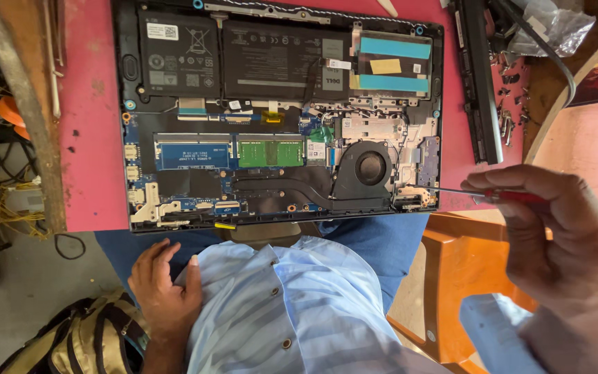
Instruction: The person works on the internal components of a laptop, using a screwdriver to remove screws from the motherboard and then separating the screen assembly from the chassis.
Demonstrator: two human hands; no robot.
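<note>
An opened laptop lies bottom-up on a red table, showing its black battery, green memory stick, black fan and circuit boards. My right hand grips a red-handled screwdriver, its thin shaft reaching left to the laptop's near right corner by the hinge. My left hand rests on my lap against my light blue striped shirt, fingers loosely apart, holding nothing.
A long black strip part lies right of the laptop, with small screws and a plastic bag beyond it. An orange plastic chair stands at my right. A tan backpack and tangled wires sit on the floor at left.
</note>
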